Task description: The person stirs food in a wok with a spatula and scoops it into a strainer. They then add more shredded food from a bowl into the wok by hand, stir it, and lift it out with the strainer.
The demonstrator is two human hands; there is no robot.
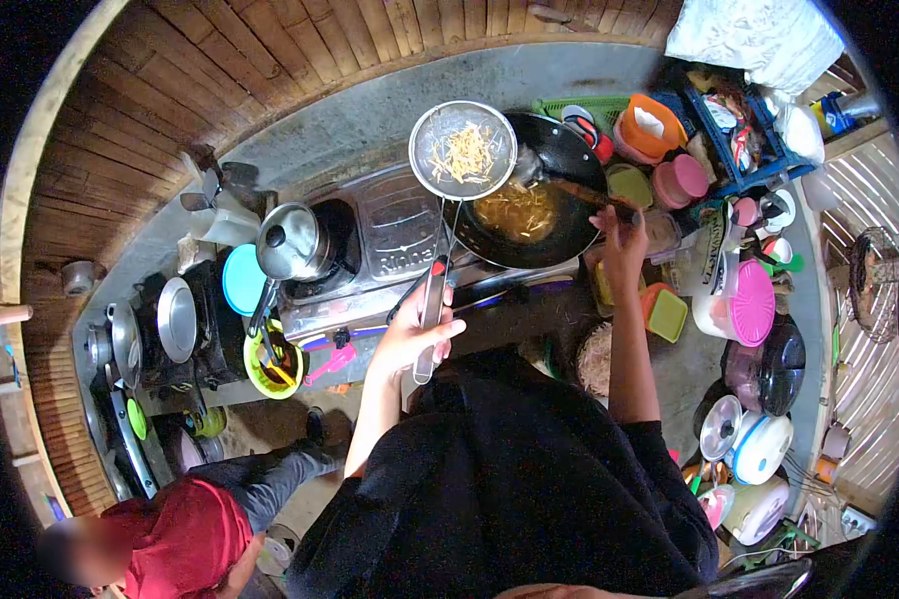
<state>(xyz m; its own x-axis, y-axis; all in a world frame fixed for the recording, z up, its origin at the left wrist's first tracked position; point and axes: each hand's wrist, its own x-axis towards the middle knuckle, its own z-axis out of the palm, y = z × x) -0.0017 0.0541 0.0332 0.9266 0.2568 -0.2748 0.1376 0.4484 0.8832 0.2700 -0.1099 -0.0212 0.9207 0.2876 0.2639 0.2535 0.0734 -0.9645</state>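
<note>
My left hand is closed around the handle of a round wire strainer. Pale yellow fried strips lie in its mesh, just left of a black wok and partly over its rim. Brownish oil with more strips floating in it fills the wok's bottom. On the right, my right hand grips the wooden handle of a spatula. Its metal head is inside the wok, near the far side of the oil; its exact shape is hard to make out.
A lidded steel pot stands on the left side of the gas stove. A yellow-green bowl holds utensils. Plastic containers, including a pink lid, crowd the right. A person in a red shirt is at lower left.
</note>
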